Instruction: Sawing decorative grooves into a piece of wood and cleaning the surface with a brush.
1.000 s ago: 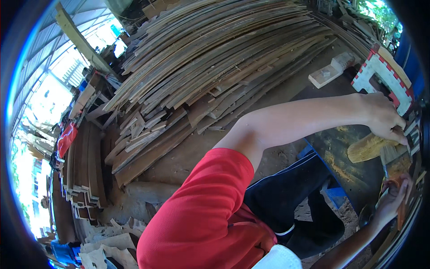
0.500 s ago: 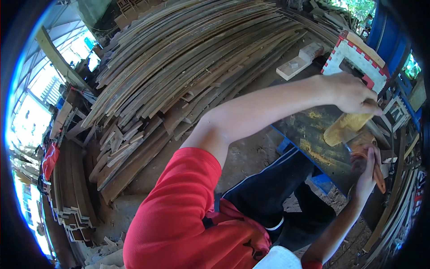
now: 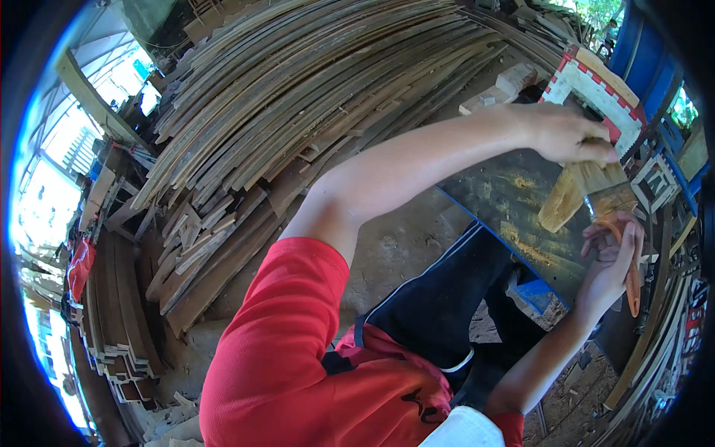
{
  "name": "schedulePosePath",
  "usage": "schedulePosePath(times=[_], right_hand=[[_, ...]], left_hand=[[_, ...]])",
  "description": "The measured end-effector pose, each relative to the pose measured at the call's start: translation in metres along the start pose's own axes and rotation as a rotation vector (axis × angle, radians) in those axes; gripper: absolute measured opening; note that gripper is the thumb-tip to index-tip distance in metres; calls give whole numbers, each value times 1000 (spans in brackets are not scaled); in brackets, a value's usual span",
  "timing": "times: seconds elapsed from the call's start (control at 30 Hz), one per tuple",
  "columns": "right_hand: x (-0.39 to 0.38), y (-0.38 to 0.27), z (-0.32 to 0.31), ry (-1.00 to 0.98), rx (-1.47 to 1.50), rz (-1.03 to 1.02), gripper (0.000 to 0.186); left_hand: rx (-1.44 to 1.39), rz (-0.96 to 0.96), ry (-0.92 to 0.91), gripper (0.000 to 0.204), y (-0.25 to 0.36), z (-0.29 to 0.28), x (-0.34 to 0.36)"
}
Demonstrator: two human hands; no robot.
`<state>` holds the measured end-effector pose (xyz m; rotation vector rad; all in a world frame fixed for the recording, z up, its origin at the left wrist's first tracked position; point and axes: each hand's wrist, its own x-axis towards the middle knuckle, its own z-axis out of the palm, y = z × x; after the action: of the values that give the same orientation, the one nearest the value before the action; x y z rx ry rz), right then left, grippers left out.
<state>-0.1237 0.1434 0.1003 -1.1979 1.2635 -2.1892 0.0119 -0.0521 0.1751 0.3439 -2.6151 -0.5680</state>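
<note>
My left hand (image 3: 577,140) reaches across from the left, its fingers closed over the upper end of a yellowish-brown wooden block (image 3: 560,203). The block is tilted above a dark, dusty board (image 3: 514,197). My right hand (image 3: 617,249) grips a paintbrush (image 3: 633,283) with an orange handle. Its metal band and brown bristles point up toward the block and seem to touch or nearly touch its side. The exact contact is hard to make out.
A white and red stool (image 3: 557,91) stands beyond my left hand, with small wood offcuts (image 3: 515,77) beside it. Long stacked planks (image 3: 313,97) fill the far left. More wood strips (image 3: 655,335) lie at the right. Sawdust (image 3: 525,249) dots the board.
My left hand has lowered slightly and shifted left, tilting the block. My right hand and the paintbrush have turned, so the bristles now show more plainly beside the block.
</note>
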Motion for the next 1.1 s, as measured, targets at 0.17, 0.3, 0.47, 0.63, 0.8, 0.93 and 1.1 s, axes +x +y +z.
schedulePosePath(times=[0.17,0.3,0.47,0.63,0.8,0.93,1.1], right_hand=[[4,19,-20,49,-279,259,35],[-5,11,1,-38,-170,52,32],[9,33,-32,-15,-399,120,32],[1,4,-12,51,14,24,29],[4,12,-19,29,-295,203,29],[6,-24,-9,-26,-13,97,31],[11,-1,-32,8,-96,174,32]], left_hand=[[65,-82,8,71,-2,-8,-11],[-21,37,-20,72,-1,-16,-26],[79,63,3,69,-5,-11,-6],[24,153,-66,60,4,-10,-14],[106,45,-39,60,3,-16,-20],[86,115,-41,54,6,-15,-21],[214,131,33,56,9,-14,-14]])
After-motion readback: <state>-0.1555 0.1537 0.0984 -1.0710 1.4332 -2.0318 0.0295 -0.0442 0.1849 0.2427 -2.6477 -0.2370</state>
